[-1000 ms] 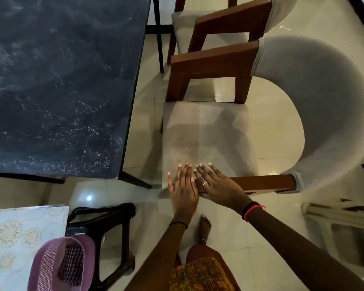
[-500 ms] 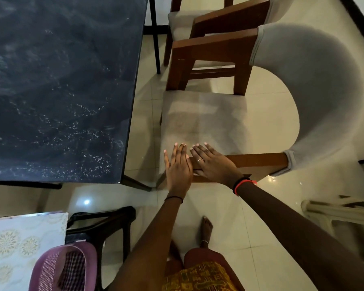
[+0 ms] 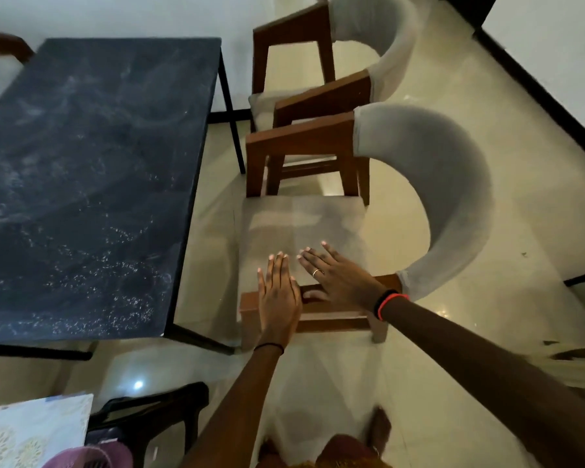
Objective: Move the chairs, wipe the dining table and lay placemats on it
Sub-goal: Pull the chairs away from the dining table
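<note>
A near chair with a wooden frame, grey seat and curved grey back stands right of the dark dining table. Both my hands lie flat, fingers straight, over its near armrest and the seat edge: my left hand and my right hand, side by side. A second, matching chair stands just beyond the first. The tabletop is dusty with white specks. A patterned white placemat lies at the bottom left.
A black plastic chair stands at the bottom left beside the placemat, with a pink cloth near it. Another wooden chair shows at the table's far left corner. Glossy cream floor tiles spread to the right, bounded by a dark skirting.
The near chair has slid away from me alongside the table, with both hands flat on it and my arms stretched further out. The view has lifted, showing the whole table and the far chair.
</note>
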